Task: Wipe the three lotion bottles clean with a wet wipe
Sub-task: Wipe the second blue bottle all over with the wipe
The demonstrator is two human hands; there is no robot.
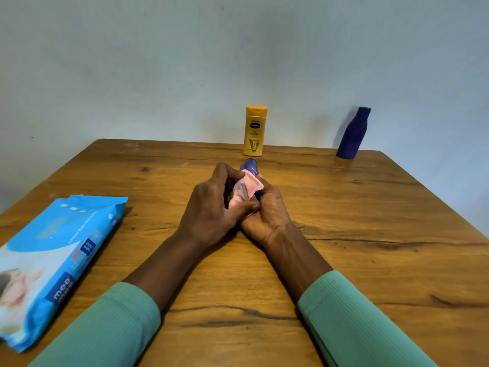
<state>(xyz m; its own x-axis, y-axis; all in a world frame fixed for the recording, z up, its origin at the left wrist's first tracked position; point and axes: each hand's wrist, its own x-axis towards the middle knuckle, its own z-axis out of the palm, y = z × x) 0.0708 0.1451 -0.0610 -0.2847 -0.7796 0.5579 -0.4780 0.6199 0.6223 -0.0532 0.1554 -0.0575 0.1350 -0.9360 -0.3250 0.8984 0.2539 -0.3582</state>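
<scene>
At the lower left of the frame lies a blue plastic pack of wet wipes (53, 255) on the brown wooden table (370, 234). At centre, the right hand (267, 213) curls round the lower body of a small dark blue lotion bottle (250, 165), while the left hand (211, 207) pinches a pale pink wet wipe (248, 185) against it. The bottle's wet surface could slip through the grip. Beyond, near the far edge, stand a yellow plastic lotion bottle (255, 131) and, to its right, a tall blue bottle (353, 133).

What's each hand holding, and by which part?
Right hand grips the small blue bottle by its near end; left hand holds the wet wipe wrapped around its middle.
</scene>
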